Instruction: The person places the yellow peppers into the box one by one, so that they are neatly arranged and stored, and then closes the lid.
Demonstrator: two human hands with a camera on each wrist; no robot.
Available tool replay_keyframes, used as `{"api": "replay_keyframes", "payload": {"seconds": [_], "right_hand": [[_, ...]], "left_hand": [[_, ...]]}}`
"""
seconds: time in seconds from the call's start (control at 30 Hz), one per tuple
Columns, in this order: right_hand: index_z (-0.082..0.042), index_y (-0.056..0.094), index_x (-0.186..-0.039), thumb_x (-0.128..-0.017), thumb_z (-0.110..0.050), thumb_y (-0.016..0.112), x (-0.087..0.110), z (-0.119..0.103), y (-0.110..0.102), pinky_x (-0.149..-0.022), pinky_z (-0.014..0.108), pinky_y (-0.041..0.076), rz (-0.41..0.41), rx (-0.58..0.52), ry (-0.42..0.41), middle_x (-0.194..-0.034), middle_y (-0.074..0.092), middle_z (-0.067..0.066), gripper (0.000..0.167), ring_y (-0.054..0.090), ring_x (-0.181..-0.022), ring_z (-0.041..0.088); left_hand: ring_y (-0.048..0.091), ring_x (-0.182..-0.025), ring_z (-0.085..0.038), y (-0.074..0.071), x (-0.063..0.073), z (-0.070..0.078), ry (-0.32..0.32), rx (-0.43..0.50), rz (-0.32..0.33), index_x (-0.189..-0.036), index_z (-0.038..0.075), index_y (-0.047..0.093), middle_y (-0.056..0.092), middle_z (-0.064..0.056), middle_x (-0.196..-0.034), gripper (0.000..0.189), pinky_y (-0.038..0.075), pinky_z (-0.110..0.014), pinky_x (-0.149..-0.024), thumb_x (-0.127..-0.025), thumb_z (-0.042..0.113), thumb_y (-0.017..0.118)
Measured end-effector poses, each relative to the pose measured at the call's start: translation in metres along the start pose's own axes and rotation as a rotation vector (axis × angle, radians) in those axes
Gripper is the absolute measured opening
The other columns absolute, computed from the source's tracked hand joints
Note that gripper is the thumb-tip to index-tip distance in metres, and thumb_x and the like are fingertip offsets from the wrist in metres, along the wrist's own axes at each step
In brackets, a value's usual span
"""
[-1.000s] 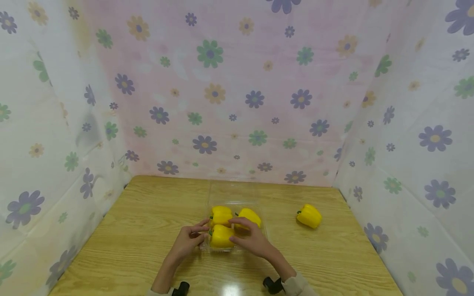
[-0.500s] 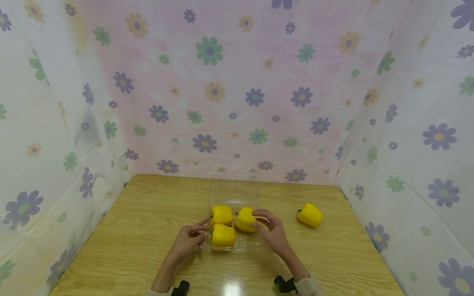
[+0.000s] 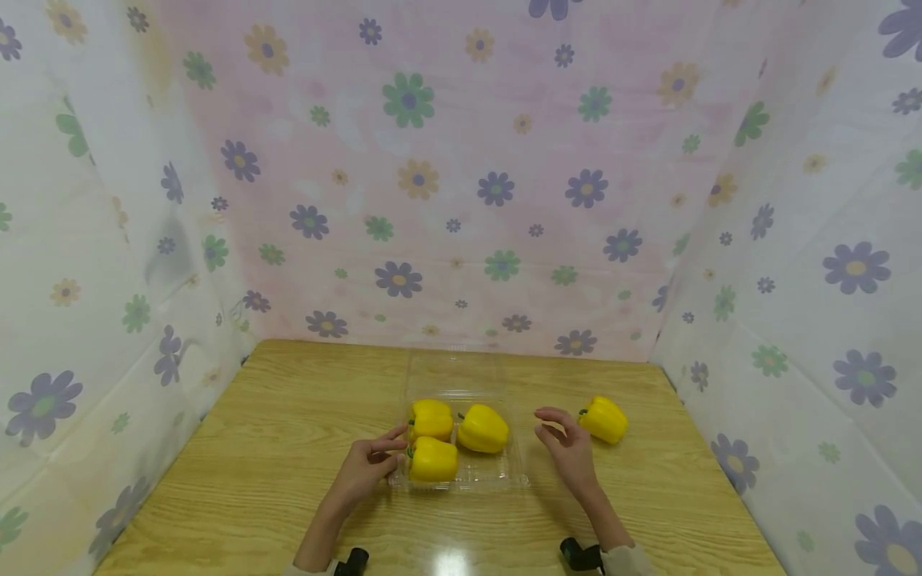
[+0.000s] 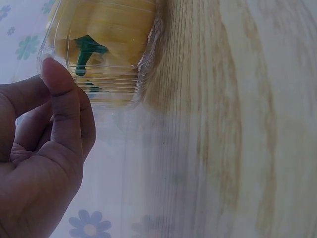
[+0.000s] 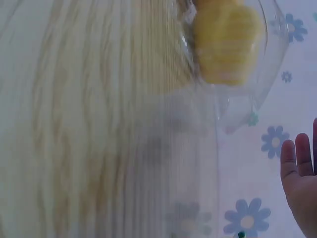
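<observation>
A clear plastic clamshell container (image 3: 497,478) lies on the table with its lid (image 3: 455,374) folded back. Three yellow bell peppers sit in it: a back-left pepper (image 3: 432,419), a front-left pepper (image 3: 434,460) and a right-hand pepper (image 3: 483,429). My left hand (image 3: 366,466) pinches the container's left edge; the left wrist view shows a fingertip (image 4: 55,74) against the rim. Between the container and a loose yellow bell pepper (image 3: 604,420), my right hand (image 3: 571,454) hovers with relaxed fingers, holding nothing. The right wrist view catches only part of this hand (image 5: 303,191).
The wood-grain table (image 3: 310,384) carries all of this. Flowered cloth walls (image 3: 461,176) enclose it at the back and on both sides. Dark wrist devices sit at both sleeves, such as the right one (image 3: 579,554).
My right hand has left the peppers in the container and moved right, toward the loose pepper. The right-hand pepper is now uncovered. My left hand has stayed at the container's edge.
</observation>
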State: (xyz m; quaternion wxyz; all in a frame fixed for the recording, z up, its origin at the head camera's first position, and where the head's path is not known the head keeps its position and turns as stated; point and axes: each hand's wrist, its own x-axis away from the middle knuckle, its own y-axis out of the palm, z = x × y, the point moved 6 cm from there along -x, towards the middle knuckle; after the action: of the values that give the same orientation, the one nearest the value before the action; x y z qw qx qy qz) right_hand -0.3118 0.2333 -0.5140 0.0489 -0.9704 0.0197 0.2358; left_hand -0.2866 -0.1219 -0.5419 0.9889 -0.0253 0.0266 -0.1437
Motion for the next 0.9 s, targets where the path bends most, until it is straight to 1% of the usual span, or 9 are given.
{"api": "replay_keyframes", "payload": {"seconds": [0.1, 0.17, 0.33, 0.43, 0.53, 0.6, 0.73, 0.83, 0.9], "right_hand": [[0.017, 0.063, -0.115, -0.095, 0.006, 0.065, 0.001, 0.005, -0.012, -0.093, 0.018, 0.053, 0.031, 0.018, 0.039, -0.116, 0.064, 0.022, 0.023, 0.059, -0.110, 0.006], [0.014, 0.065, -0.114, -0.095, 0.005, 0.066, 0.001, 0.008, -0.019, -0.092, 0.017, 0.053, 0.050, 0.029, 0.053, -0.115, 0.065, 0.019, 0.021, 0.059, -0.109, 0.006], [0.008, 0.068, -0.112, -0.095, 0.006, 0.066, -0.001, 0.008, -0.036, -0.092, 0.016, 0.052, 0.088, 0.066, 0.028, -0.114, 0.067, 0.016, 0.017, 0.060, -0.109, 0.015], [0.006, 0.069, -0.110, -0.093, 0.008, 0.067, -0.003, 0.007, -0.045, -0.091, 0.015, 0.052, 0.113, 0.100, -0.005, -0.111, 0.068, 0.013, 0.017, 0.061, -0.107, 0.013], [0.007, 0.069, -0.108, -0.091, 0.012, 0.067, -0.005, 0.006, -0.053, -0.089, 0.014, 0.052, 0.141, 0.125, -0.041, -0.108, 0.068, 0.013, 0.018, 0.061, -0.103, 0.008], [0.012, 0.068, -0.107, -0.091, 0.014, 0.066, -0.006, 0.004, -0.058, -0.087, 0.013, 0.053, 0.160, 0.117, -0.070, -0.107, 0.067, 0.019, 0.017, 0.062, -0.101, 0.007], [0.018, 0.065, -0.108, -0.092, 0.014, 0.064, -0.008, 0.003, -0.068, -0.086, 0.013, 0.054, 0.193, 0.100, -0.084, -0.104, 0.068, 0.014, 0.016, 0.063, -0.097, 0.004], [0.017, 0.065, -0.109, -0.092, 0.014, 0.064, -0.010, 0.003, -0.076, -0.088, 0.012, 0.052, 0.225, 0.108, -0.082, -0.105, 0.069, 0.012, 0.017, 0.062, -0.097, 0.004], [0.017, 0.066, -0.108, -0.091, 0.014, 0.066, -0.010, -0.005, -0.080, -0.093, 0.012, 0.049, 0.261, 0.154, -0.081, -0.106, 0.069, 0.020, 0.017, 0.062, -0.100, 0.007]], "left_hand": [[0.056, -0.071, -0.010, 0.001, 0.000, 0.001, -0.007, 0.017, -0.004, -0.128, -0.014, 0.063, 0.038, -0.024, -0.158, 0.034, 0.051, -0.019, -0.059, -0.098, 0.002, 0.065], [0.054, -0.068, -0.010, 0.001, 0.001, 0.001, -0.013, 0.028, -0.006, -0.128, -0.014, 0.062, 0.038, -0.024, -0.158, 0.034, 0.052, -0.020, -0.058, -0.098, 0.001, 0.065], [0.051, -0.065, -0.009, 0.001, 0.000, 0.004, -0.015, 0.049, -0.009, -0.129, -0.015, 0.061, 0.036, -0.025, -0.159, 0.035, 0.052, -0.021, -0.058, -0.098, 0.001, 0.064], [0.051, -0.065, -0.009, 0.001, 0.000, 0.004, -0.014, 0.055, -0.009, -0.130, -0.015, 0.061, 0.035, -0.025, -0.160, 0.035, 0.052, -0.021, -0.058, -0.098, 0.000, 0.064], [0.051, -0.065, -0.009, 0.002, -0.001, 0.004, -0.016, 0.054, -0.009, -0.130, -0.015, 0.060, 0.035, -0.025, -0.160, 0.035, 0.051, -0.020, -0.058, -0.098, 0.000, 0.063], [0.051, -0.065, -0.009, 0.002, -0.001, 0.004, -0.016, 0.053, -0.011, -0.130, -0.015, 0.060, 0.035, -0.024, -0.160, 0.035, 0.051, -0.020, -0.058, -0.098, 0.000, 0.063], [0.052, -0.067, -0.010, 0.001, 0.000, 0.002, -0.026, 0.060, -0.005, -0.130, -0.015, 0.061, 0.036, -0.024, -0.160, 0.035, 0.051, -0.020, -0.058, -0.098, 0.000, 0.064], [0.053, -0.068, -0.010, 0.001, 0.000, 0.001, -0.036, 0.058, 0.000, -0.129, -0.014, 0.061, 0.036, -0.023, -0.160, 0.035, 0.051, -0.020, -0.059, -0.098, 0.001, 0.065], [0.054, -0.069, -0.010, 0.001, 0.001, 0.001, -0.036, 0.052, -0.001, -0.129, -0.014, 0.062, 0.037, -0.023, -0.160, 0.035, 0.052, -0.020, -0.059, -0.098, 0.001, 0.065]]}}
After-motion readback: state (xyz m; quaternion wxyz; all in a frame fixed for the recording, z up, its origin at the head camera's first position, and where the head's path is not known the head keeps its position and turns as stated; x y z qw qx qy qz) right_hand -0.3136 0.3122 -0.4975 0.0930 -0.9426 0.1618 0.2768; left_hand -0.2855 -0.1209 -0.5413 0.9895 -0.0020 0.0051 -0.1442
